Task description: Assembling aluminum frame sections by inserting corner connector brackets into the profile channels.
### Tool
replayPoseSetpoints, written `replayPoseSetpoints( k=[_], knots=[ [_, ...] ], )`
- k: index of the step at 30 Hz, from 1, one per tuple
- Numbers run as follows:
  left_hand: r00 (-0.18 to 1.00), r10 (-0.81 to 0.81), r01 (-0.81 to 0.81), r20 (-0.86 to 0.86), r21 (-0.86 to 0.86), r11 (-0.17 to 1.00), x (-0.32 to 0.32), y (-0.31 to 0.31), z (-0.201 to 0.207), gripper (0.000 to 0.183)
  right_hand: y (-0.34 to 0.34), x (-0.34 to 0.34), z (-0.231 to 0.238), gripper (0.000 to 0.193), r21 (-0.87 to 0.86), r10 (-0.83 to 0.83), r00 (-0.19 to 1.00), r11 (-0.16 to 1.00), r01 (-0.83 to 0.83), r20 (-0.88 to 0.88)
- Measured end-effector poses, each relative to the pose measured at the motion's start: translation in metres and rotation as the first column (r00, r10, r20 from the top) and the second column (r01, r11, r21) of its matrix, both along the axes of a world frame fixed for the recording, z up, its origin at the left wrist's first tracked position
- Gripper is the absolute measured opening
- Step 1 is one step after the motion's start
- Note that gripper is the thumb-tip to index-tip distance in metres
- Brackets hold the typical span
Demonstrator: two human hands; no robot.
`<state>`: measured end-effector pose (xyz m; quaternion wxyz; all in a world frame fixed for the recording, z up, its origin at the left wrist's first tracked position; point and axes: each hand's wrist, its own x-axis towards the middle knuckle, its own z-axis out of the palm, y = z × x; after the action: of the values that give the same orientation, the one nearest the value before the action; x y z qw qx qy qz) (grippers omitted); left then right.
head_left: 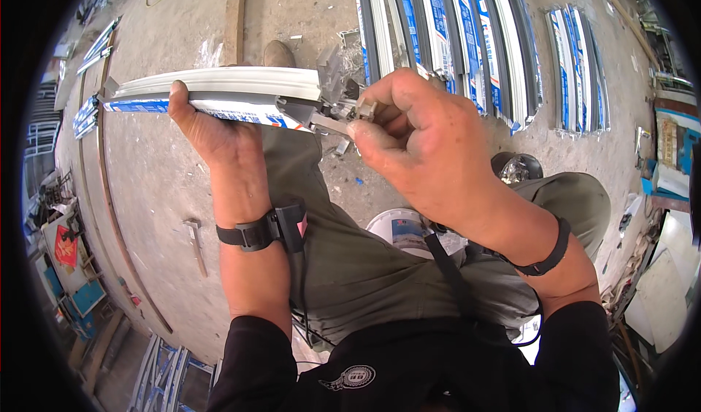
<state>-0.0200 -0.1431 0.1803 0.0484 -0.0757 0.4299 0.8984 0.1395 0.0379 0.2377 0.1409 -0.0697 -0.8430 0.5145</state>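
Note:
My left hand (228, 140) is wrapped from below round a white and grey metal profile (219, 83), its thumb up along the near side. Blue and white film covers the profile's near face. At the profile's right end, my right hand (434, 145) pinches a small silvery metal piece (332, 123) between thumb and fingers. It looks like a corner bracket, and its tip meets the profile's open end; how deep it sits inside cannot be made out. Beyond that end lies a cluster of similar small metal pieces (332, 72), partly hidden behind my right hand.
Several film-wrapped profiles (456, 32) lie side by side on the floor ahead, with a smaller bundle (577, 69) farther right. A white bucket (398, 229) stands between my legs. A hammer (195, 245) rests on the concrete at left, near a long wooden strip (109, 185).

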Motion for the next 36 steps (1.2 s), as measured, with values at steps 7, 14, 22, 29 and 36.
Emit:
replayPoseSetpoints(
  k=[7,14,22,29,36],
  knots=[
    [0.998,0.063,-0.063,0.013,-0.012,0.998,-0.009,-0.009,-0.016,0.057,0.008,-0.003,-0.014,0.026,-0.355,0.143,0.988,0.928,-0.115,0.053],
    [0.997,-0.016,0.015,0.079,0.016,1.000,0.001,0.011,-0.016,0.056,0.015,-0.015,-0.018,0.059,-0.067,0.015,0.987,0.997,-0.026,-0.157],
    [0.983,-0.137,0.143,0.122,-0.047,0.989,-0.003,0.012,-0.022,0.060,0.027,-0.022,-0.031,0.077,0.064,0.070,0.988,0.996,-0.062,-0.138],
    [0.947,-0.280,0.296,0.156,-0.084,0.952,0.022,0.043,0.010,0.056,0.073,0.000,0.022,0.073,0.221,0.225,0.966,0.943,-0.249,0.131],
    [0.845,-0.515,0.535,0.147,-0.250,0.807,0.047,0.063,0.043,0.057,0.154,0.026,0.093,0.049,0.481,0.071,0.997,0.876,-0.041,-0.043]
  ],
)
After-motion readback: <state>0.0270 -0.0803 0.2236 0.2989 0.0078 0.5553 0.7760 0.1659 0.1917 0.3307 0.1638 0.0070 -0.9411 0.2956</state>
